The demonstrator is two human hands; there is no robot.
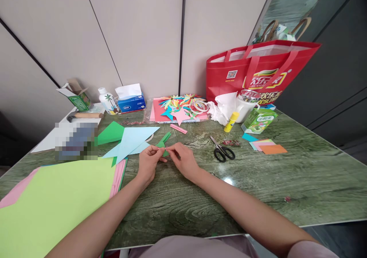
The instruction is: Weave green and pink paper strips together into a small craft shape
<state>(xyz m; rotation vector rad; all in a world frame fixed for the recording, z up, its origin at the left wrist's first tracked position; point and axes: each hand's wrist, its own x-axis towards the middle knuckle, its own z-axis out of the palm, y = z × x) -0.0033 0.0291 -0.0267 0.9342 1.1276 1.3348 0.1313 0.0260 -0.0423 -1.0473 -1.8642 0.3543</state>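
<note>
A small folded green paper point(164, 138) is held between both hands over the middle of the table. My left hand point(149, 161) is closed, pinching its left side between thumb and fingers. From the right, my right hand point(183, 159) pinches the paper's edge near the other thumb. Fingers cover the paper's lower part. Just beyond lies a folded pink paper strip point(178, 128). Scissors point(221, 151) with black handles rest to the right of my right hand. To the left is a light blue paper star shape point(130, 139) beside a green paper piece point(110, 133).
Yellow-green paper sheets point(65, 197) cover the left front. Along the back stand a tissue box point(132, 104), paper stars point(180, 114), a yellow glue stick point(231, 122), a white mug point(243, 107), a green carton point(259, 121) and a red bag point(223, 80). Coloured paper squares point(273, 149) lie right.
</note>
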